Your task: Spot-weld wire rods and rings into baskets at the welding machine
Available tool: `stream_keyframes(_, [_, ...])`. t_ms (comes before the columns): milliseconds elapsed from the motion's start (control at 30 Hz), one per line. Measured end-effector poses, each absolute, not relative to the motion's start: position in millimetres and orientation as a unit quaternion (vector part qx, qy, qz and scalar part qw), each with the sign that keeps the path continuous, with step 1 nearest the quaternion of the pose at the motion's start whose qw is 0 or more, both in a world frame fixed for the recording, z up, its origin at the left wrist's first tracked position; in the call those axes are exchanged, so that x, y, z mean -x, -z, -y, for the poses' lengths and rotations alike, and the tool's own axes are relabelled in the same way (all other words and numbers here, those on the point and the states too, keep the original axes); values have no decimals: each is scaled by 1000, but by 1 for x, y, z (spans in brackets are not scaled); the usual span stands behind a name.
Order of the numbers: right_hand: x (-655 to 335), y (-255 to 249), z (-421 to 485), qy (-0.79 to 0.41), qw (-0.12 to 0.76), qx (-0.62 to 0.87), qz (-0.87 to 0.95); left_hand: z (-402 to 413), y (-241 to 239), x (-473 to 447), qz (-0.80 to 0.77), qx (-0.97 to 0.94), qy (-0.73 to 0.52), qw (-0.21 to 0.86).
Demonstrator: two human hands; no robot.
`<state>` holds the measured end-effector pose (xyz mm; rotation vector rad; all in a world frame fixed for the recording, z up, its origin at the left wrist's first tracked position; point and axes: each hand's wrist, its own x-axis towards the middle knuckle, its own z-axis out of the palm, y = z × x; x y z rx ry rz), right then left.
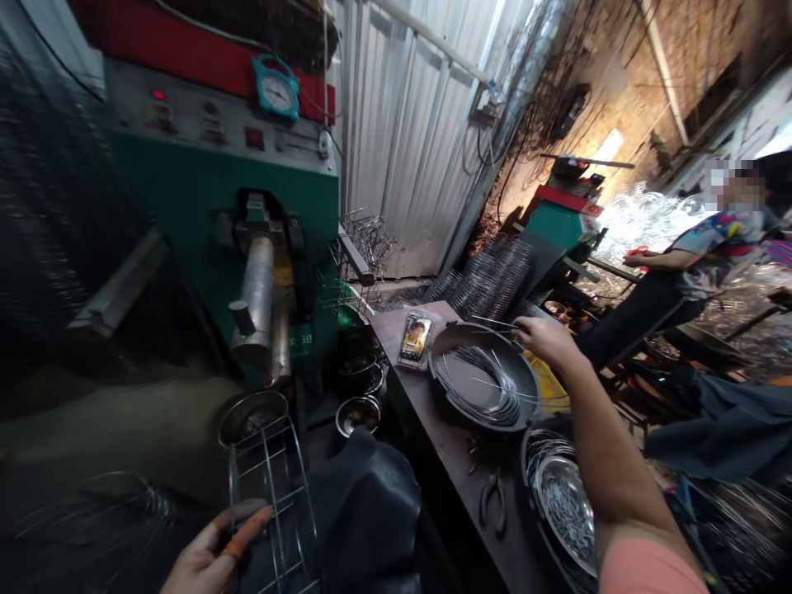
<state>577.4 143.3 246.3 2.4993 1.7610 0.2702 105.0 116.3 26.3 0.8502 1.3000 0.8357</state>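
Near left, a welded wire rack (267, 503) gripped in the left hand (207, 561), and farther right, the right hand (544, 342) pinching thin steel wires (492, 322) above a dark round pan (525, 388) on the worktop (426, 470).

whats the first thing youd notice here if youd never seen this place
The big green and red machine fills the left side, with a teal-rimmed dial gauge on top. At centre, the right hand reaches over a dark round pan of coiled wire, while the left hand at bottom left grips a wire basket frame.
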Motion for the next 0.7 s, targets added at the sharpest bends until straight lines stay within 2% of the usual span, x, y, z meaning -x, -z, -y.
stream_keyframes(100, [-560,-257,-114,-15,-150,-735,-661,-107,-49,-114,-576,-372,-371,626])
stream_keyframes(200, [-529,-243,-109,95,-256,-648,-711,-104,-58,-115,-562,-379,-413,608])
stream_keyframes(333, [-471,-192,-136,207,-311,-579,-725,-114,-63,-103,-550,-389,-456,582])
stream_keyframes(433, [-422,-143,-163,243,-389,-538,-707,-128,-71,-92,-549,-403,-484,550])
stream_keyframes(567, [-370,-88,-185,215,-463,-504,-696,-143,-80,-83,-560,-408,-492,528])
stream_keyframes(700, [-345,-60,-198,161,-451,-492,-728,-154,-78,-83,-548,-405,-490,544])
